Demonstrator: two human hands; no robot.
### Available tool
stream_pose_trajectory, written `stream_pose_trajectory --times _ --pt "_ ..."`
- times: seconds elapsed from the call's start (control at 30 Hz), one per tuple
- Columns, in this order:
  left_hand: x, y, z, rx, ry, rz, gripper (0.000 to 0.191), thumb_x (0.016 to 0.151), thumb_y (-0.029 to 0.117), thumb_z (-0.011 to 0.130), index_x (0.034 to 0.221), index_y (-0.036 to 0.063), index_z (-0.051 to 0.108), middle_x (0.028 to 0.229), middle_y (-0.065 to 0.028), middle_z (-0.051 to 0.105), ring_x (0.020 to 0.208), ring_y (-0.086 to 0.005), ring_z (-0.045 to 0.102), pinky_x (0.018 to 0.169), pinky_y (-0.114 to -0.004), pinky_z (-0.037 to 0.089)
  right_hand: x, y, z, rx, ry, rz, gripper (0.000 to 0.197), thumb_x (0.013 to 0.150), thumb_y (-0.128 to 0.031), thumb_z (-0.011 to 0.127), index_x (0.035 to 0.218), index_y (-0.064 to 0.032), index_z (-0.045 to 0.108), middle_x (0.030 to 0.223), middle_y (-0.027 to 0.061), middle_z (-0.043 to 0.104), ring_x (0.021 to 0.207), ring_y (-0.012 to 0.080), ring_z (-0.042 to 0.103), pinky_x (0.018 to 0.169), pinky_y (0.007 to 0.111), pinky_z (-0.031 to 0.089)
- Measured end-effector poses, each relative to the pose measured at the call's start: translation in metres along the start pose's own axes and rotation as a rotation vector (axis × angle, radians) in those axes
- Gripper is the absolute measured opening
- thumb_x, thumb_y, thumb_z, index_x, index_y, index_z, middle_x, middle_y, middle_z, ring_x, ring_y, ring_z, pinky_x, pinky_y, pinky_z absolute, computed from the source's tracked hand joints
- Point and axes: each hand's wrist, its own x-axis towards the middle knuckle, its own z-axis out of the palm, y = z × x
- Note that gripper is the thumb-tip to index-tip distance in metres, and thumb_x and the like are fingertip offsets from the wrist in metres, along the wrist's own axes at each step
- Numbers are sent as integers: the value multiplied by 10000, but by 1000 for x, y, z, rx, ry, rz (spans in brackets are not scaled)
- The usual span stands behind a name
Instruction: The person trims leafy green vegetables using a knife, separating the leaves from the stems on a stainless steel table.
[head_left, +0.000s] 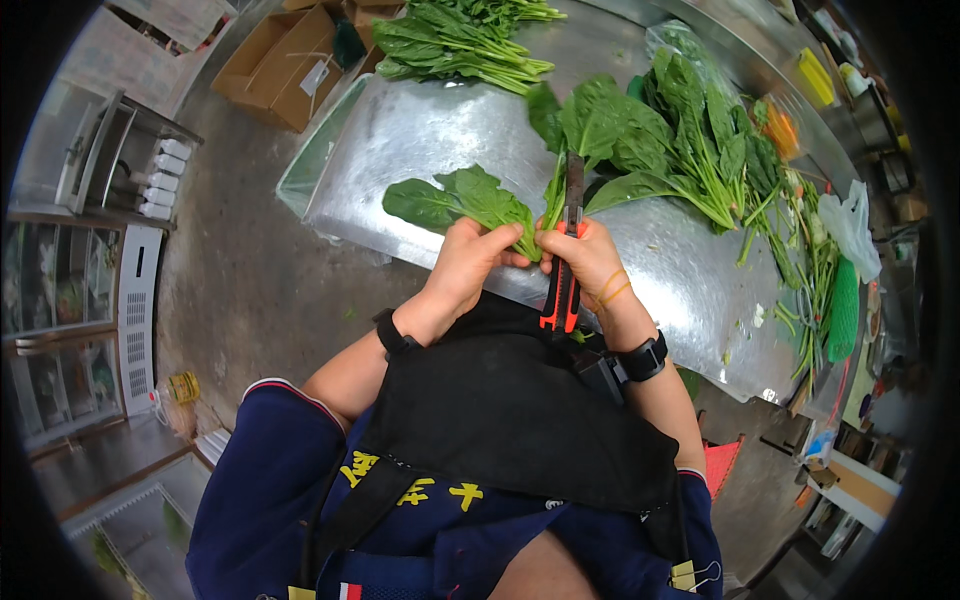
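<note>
My left hand (480, 259) holds a small bunch of leafy greens (480, 196), spinach by its look, near the stem ends. Close beside it, my right hand (581, 255) grips a utility knife (561, 289) with an orange and black handle, its wide blade pointing away from me. Between the right fingers and the left ones are more green stems (553, 199), whose leaves reach up past the blade. A large heap of the same greens (690, 135) lies to the right on the metal table, and another bunch (465, 49) lies at its far side.
The stainless steel table (427, 135) bears loose stems (821, 277), a green mesh bundle (843, 311) and a thin plastic bag (851, 225) at the right. An open cardboard box (277, 64) stands beyond its left side. A red crate (721, 465) stands below right.
</note>
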Motion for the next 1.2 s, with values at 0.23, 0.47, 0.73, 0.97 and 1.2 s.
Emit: stream_pose_trajectory --times 0.23,0.47,0.73,0.97,1.2 --pt "2 -3 -5 -16 41 -1 197 873 117 547 1016 -18 565 934 -97 638 772 -160 623 667 -259 505 6 0 7 -5 -21 -20 182 727 -39 642 875 4 545 684 11 561 519 86 516 489 215 432" --pt "4 -11 -16 -147 93 4 215 868 127 551 994 -45 566 904 -113 634 735 -179 631 630 -271 521 29 2 19 -182 -20 -42 190 697 -56 642 849 1 544 649 11 555 498 82 518 457 219 428" --pt "-30 16 -16 1075 136 490 227 739 115 656 941 44 581 857 -85 605 797 -237 574 697 -349 437 51 -11 16 -467 -96 85 155 665 -86 653 757 -12 554 591 15 544 445 101 514 430 242 437" --pt "1 -4 -31 1304 55 728 261 722 122 671 956 73 565 940 -53 570 986 -259 499 861 -375 333 50 -2 7 -585 -43 46 219 658 -104 681 800 17 564 596 54 572 469 126 551 460 272 459" --pt "10 1 -30 1367 50 750 203 716 165 688 895 105 614 850 -24 563 907 -222 507 805 -355 346 16 11 -16 -731 186 -189 485 746 -247 673 1060 4 402 779 160 594 665 286 610 639 367 482"
